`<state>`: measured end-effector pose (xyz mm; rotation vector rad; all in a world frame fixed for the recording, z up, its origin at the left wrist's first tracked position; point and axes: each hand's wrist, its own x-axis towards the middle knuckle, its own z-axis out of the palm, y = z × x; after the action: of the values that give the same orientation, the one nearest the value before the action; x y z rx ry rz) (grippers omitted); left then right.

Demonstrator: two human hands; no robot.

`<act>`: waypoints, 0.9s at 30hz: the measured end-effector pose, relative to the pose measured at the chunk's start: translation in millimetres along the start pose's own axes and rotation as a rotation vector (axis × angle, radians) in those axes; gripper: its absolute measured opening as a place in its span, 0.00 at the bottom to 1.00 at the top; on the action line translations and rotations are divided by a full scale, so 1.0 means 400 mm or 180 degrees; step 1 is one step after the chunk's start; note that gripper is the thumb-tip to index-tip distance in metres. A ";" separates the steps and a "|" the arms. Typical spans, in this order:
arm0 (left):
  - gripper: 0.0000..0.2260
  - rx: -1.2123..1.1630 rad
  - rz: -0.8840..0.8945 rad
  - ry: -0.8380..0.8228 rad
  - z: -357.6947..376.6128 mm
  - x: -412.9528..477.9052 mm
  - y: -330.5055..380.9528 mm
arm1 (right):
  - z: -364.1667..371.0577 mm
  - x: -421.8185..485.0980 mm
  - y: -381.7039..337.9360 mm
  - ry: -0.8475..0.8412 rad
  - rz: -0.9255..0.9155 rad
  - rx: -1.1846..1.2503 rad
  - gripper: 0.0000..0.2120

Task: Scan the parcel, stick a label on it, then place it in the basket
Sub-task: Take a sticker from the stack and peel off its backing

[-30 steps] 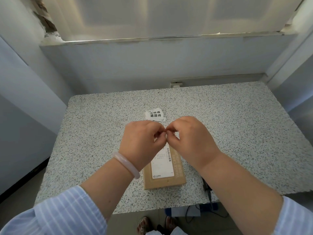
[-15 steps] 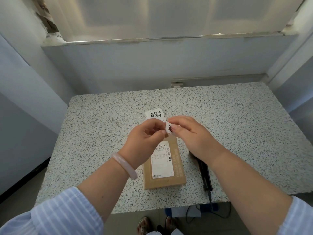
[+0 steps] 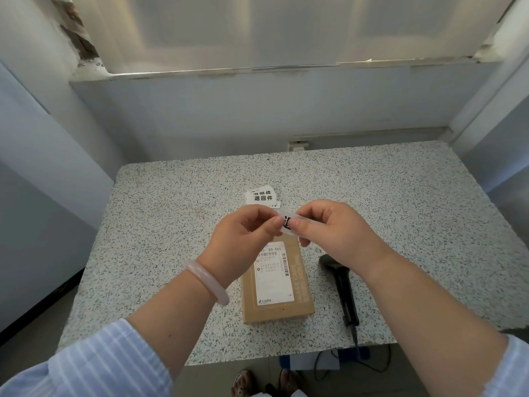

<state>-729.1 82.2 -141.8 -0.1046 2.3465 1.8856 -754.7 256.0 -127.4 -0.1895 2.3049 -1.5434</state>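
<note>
A brown cardboard parcel (image 3: 276,285) with a white shipping slip lies flat near the front edge of the speckled table (image 3: 400,213). Above its far end, my left hand (image 3: 243,239) and my right hand (image 3: 335,233) pinch a small white label (image 3: 287,223) with black print between thumb and fingertips, one hand at each side. The label is held in the air, apart from the parcel. A black handheld scanner (image 3: 342,285) rests on the table right of the parcel. No basket is in view.
A small stack of white labels (image 3: 261,196) with black characters lies on the table beyond my hands. The scanner's cable (image 3: 369,359) hangs over the front edge. Walls close in at the left, back and right of the table.
My hands have drawn slightly apart and the label between them now shows more of its printed face. The scanner, hidden before by my right arm, has come into view.
</note>
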 end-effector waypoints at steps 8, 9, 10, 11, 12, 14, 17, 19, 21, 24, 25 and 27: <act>0.06 -0.0514 -0.0241 -0.0099 -0.013 0.004 0.003 | -0.005 -0.006 0.002 0.0203 -0.0006 0.0213 0.04; 0.06 -0.0508 -0.0248 -0.0127 -0.016 0.003 0.002 | -0.005 -0.005 0.001 0.0174 0.0005 0.0228 0.04; 0.06 -0.0455 -0.0253 -0.0151 -0.018 -0.001 0.001 | -0.007 -0.004 0.001 0.0157 0.0023 0.0229 0.03; 0.06 -0.0406 -0.0265 -0.0177 -0.017 -0.003 0.002 | -0.009 -0.002 0.001 0.0145 0.0048 0.0229 0.04; 0.06 -0.0406 -0.0288 -0.0212 -0.017 -0.006 0.003 | -0.011 -0.001 0.000 0.0120 0.0071 0.0240 0.04; 0.07 -0.0583 -0.0417 -0.0286 -0.016 -0.010 0.005 | -0.014 0.001 -0.004 0.0021 0.0108 0.0323 0.04; 0.08 -0.0665 -0.0528 -0.0335 -0.021 -0.008 0.005 | -0.016 0.000 -0.009 -0.0088 0.0152 0.0395 0.04; 0.06 -0.0631 -0.0495 -0.0345 -0.026 -0.008 0.007 | -0.019 0.001 -0.010 -0.0133 0.0176 0.0397 0.04; 0.05 -0.0588 -0.0457 -0.0343 -0.032 -0.009 0.010 | -0.019 0.002 -0.008 -0.0134 0.0215 0.0368 0.04; 0.05 -0.0440 -0.0417 -0.0349 -0.038 -0.008 0.012 | -0.018 0.004 -0.006 -0.0103 0.0256 0.0335 0.04; 0.05 -0.0424 -0.0411 -0.0344 -0.039 -0.007 0.012 | -0.017 0.003 -0.007 -0.0102 0.0265 0.0324 0.04; 0.05 -0.0423 -0.0424 -0.0313 -0.039 -0.004 0.012 | -0.016 0.004 -0.007 -0.0103 0.0287 0.0384 0.05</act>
<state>-728.9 67.9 -133.5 -0.1725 2.0959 1.9344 -758.8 260.0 -122.7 -0.0777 2.1571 -1.6155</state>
